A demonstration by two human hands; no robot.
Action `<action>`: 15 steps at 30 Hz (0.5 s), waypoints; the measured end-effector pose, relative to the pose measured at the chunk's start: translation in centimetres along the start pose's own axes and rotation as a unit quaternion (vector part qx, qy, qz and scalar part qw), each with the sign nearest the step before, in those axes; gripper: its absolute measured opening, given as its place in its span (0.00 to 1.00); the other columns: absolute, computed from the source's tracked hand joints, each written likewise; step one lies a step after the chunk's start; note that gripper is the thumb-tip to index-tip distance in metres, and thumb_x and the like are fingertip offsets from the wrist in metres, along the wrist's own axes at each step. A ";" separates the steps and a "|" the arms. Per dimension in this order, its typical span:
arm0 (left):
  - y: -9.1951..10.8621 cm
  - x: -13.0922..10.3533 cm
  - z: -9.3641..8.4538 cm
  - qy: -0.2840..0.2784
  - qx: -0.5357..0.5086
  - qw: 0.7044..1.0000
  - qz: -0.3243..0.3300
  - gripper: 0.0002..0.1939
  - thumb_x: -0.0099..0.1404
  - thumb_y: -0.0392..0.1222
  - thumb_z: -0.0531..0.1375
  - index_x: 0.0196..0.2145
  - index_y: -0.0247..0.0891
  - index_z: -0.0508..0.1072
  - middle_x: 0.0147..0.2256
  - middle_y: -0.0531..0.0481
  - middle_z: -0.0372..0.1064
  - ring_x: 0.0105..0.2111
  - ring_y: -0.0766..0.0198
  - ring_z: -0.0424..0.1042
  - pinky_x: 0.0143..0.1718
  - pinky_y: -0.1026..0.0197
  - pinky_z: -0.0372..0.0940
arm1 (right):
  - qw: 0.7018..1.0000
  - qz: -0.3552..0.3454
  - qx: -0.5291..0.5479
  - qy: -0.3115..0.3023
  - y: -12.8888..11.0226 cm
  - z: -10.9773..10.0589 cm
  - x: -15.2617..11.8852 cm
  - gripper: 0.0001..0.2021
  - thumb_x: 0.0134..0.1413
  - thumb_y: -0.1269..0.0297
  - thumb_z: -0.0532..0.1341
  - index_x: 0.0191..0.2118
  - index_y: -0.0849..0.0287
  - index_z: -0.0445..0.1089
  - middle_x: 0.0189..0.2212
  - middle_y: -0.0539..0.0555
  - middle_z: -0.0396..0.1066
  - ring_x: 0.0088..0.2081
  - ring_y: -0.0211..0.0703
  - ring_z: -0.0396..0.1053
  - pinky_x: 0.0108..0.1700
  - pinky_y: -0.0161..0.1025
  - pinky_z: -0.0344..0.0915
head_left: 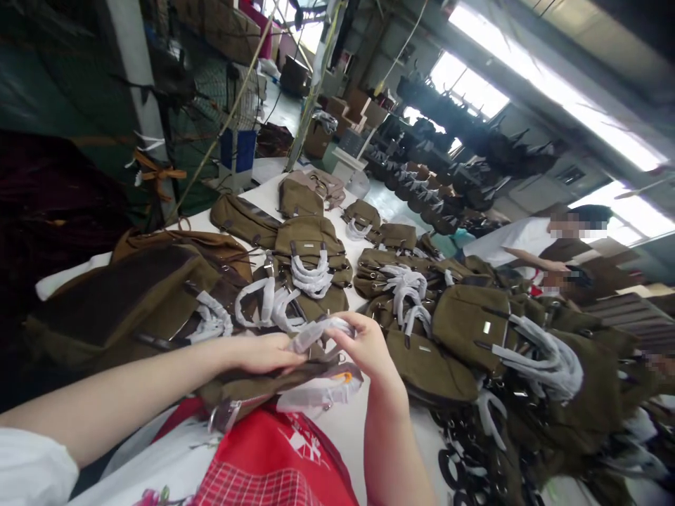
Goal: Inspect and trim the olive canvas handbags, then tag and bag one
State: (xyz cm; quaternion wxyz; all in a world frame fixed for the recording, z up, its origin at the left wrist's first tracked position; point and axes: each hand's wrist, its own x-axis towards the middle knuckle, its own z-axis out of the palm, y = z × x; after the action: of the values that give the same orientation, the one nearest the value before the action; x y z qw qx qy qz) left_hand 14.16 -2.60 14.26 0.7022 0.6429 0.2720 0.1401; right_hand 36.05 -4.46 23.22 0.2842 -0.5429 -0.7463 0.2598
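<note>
An olive-brown handbag (268, 383) with a silver zipper lies close against my body at the table's near edge. Its handle (316, 334) is wrapped in whitish plastic. My right hand (363, 344) pinches the top of this handle between thumb and fingers. Around the handle's left end, my left hand (271, 353) is closed, with some fingers hidden. A clear plastic piece with an orange spot (345, 377) hangs at the bag's right side.
Olive bags with wrapped handles cover much of the white table (348, 422); one large bag (469, 323) is at right. Black rings (451, 467) lie near the front. Two co-workers are at right, one in a white shirt (506, 239). A metal post (140, 91) stands at left.
</note>
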 end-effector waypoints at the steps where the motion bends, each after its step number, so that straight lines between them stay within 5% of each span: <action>1: -1.2 0.7 1.0 0.063 -0.053 0.997 -0.004 0.29 0.56 0.67 0.58 0.15 0.39 0.66 0.16 0.50 0.62 0.20 0.63 0.58 0.29 0.58 0.57 | 0.998 -0.003 -0.039 0.041 0.0 0.3 -0.3 0.17 0.50 0.57 0.67 0.44 0.59 0.75 0.38 0.56 0.75 0.41 0.46 0.72 0.45 0.41 0.68; 4: -4.6 2.3 2.8 0.177 -0.146 0.973 -0.035 0.31 0.54 0.72 0.52 0.14 0.41 0.58 0.15 0.50 0.58 0.20 0.62 0.57 0.27 0.57 0.55 | 0.995 -0.040 -0.071 0.049 -1.0 1.9 -1.7 0.16 0.52 0.61 0.66 0.47 0.57 0.71 0.42 0.56 0.73 0.45 0.46 0.70 0.51 0.43 0.65; 9: -7.8 3.2 2.5 0.270 -0.205 0.936 -0.097 0.30 0.48 0.73 0.54 0.14 0.41 0.57 0.15 0.50 0.56 0.19 0.64 0.55 0.24 0.58 0.51 | 0.968 -0.054 -0.059 -0.237 -3.0 6.6 -4.3 0.16 0.50 0.60 0.67 0.45 0.55 0.70 0.28 0.47 0.75 0.31 0.42 0.72 0.35 0.35 0.64; 15: -9.4 3.2 2.1 0.300 -0.273 0.906 -0.124 0.30 0.49 0.73 0.53 0.15 0.42 0.53 0.14 0.52 0.55 0.16 0.68 0.51 0.21 0.61 0.49 | 0.967 -0.034 -0.039 -0.249 -2.2 9.0 -4.8 0.19 0.52 0.66 0.63 0.52 0.56 0.67 0.34 0.51 0.77 0.37 0.44 0.75 0.40 0.36 0.65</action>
State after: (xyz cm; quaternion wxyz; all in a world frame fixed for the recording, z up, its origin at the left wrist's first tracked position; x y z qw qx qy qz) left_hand 16.53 -3.84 4.48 0.7470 0.3147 0.4986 0.3070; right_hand 29.37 -10.42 17.73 0.0771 -0.4464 -0.8208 0.3480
